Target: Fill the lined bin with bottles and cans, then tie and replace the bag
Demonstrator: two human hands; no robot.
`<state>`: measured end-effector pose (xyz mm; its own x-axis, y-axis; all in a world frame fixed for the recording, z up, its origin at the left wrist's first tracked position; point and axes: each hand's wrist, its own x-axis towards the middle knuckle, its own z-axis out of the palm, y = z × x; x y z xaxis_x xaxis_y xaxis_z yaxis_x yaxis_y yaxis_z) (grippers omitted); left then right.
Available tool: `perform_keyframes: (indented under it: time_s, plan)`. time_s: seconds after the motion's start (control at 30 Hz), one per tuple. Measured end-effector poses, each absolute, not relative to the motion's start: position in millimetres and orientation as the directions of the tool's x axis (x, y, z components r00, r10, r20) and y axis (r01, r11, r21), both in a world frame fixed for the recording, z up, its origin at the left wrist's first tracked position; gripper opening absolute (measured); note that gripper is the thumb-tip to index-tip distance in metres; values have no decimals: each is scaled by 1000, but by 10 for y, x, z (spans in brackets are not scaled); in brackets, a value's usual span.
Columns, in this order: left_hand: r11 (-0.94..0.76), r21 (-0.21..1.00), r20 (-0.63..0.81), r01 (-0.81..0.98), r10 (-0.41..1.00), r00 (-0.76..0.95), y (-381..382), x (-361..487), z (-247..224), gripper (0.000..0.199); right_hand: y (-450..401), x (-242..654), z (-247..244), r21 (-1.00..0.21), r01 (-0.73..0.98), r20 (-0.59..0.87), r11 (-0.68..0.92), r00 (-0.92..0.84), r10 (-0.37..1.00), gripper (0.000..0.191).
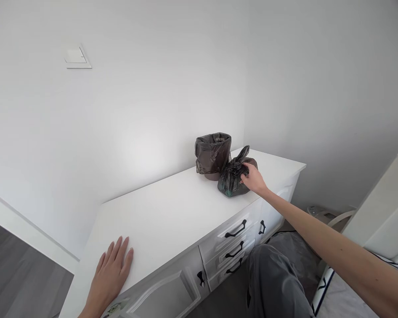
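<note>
My left hand (111, 271) lies flat on the near left end of the white cabinet top (155, 221), fingers stretched out, holding nothing. Toward the far end, my right hand (254, 179) pinches the gathered top of a knotted black garbage bag (234, 181). The bag rests on the cabinet top, its contents bulging, with a hint of green showing through at the bottom. Just behind and to its left stands a small brown trash can (213, 154) lined with a thin black bag folded over its rim.
Below the top, the cabinet front has doors and drawers with black handles (235, 229). White walls meet behind the cabinet, with a light switch (78, 57) at upper left. My grey-trousered leg (275, 274) is close to the drawers. White furniture (384, 207) stands at right.
</note>
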<state>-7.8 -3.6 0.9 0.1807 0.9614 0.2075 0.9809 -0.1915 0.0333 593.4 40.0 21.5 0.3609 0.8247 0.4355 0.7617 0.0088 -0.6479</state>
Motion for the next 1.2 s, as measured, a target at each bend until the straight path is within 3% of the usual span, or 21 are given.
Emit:
perform_keyframes:
  time_s: [0.13,0.37,0.53,0.7,0.8,0.9,1.0,1.13,1.2]
  plan:
    - [-182,46,191,982,967,171,-62,-26,76,69,607,5797,156,-783,620,351,49,376,858,74]
    - [-163,71,161,984,975,150,-73,41,123,72,577,5376,135,-817,558,390,145,351,851,70]
    - [-298,157,243,942,936,255,-168,266,327,64,354,4938,282,-842,435,399,319,106,911,71]
    - [-494,287,365,821,849,383,-256,943,708,52,103,4458,513,-929,123,314,348,-234,920,72]
    - [-542,347,439,765,815,378,-190,1390,908,50,22,4284,595,-942,6,328,335,-186,926,69]
    - [-594,367,472,716,782,407,-68,1707,1024,43,35,4192,588,-926,98,360,365,-68,931,47]
    - [-624,380,467,683,767,440,59,1874,1047,37,102,4121,526,-877,251,387,410,-137,912,31]
    - [-628,434,441,646,773,455,170,1939,1007,51,143,4003,502,-838,358,337,413,-257,906,44]
    - [-649,399,420,647,757,501,192,1933,985,65,117,3954,542,-824,388,318,413,-288,903,51]
